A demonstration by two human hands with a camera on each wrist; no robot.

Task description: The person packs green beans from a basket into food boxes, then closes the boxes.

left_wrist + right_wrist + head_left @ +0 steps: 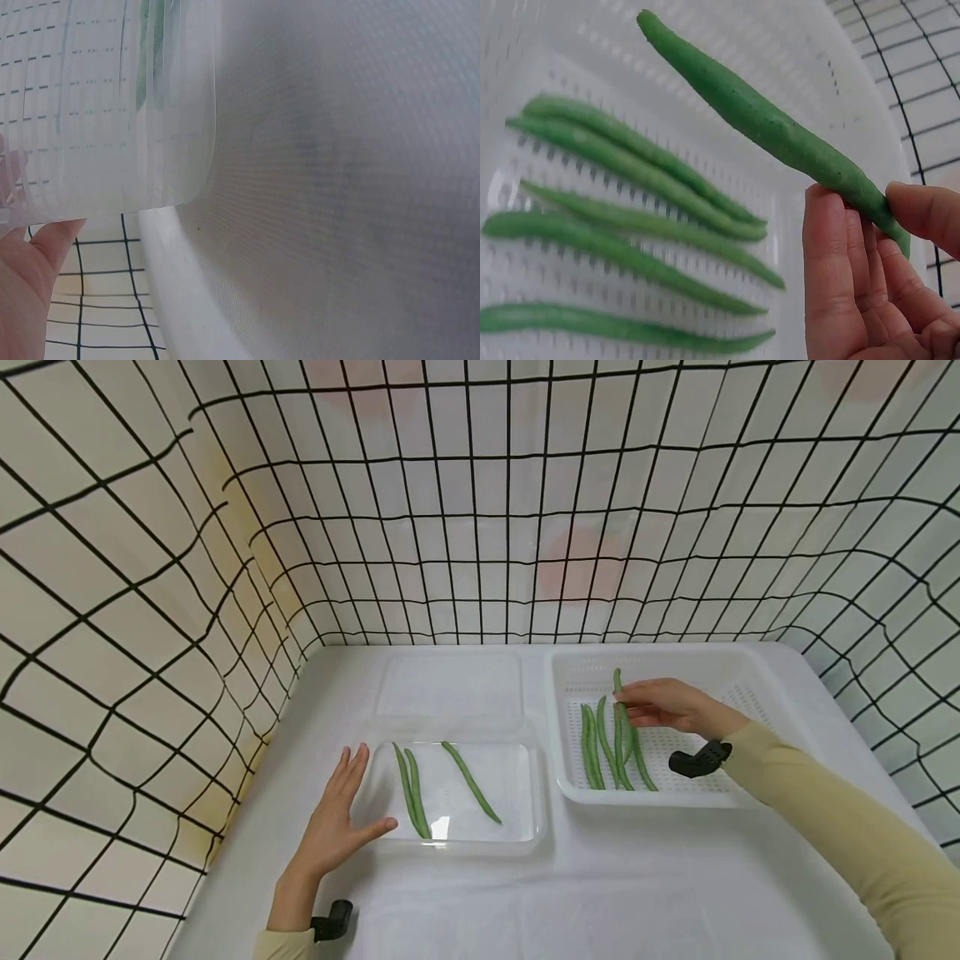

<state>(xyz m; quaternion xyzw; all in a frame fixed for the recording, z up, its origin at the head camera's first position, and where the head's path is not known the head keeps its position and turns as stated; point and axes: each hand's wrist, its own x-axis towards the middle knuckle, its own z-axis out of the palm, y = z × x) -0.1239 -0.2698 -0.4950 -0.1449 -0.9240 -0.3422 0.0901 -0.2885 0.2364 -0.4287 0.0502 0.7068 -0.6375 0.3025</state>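
Green bean point(771, 133) pinched in my right hand point(667, 703) above the basket point(671, 797), I appear mid-pick; the next move calls for a steady lift. My left hand point(336, 827) spreads its fingers beside the tray point(453, 802).

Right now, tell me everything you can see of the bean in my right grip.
The bean is green, long and slim, gently curved, with slightly bumpy skin and a blunt, rounded free end. It looks fresh and whole where it shows. The right grip pinches it near its other end, between thumb and fingers, holding it over the basket. Nothing else visibly touches it.
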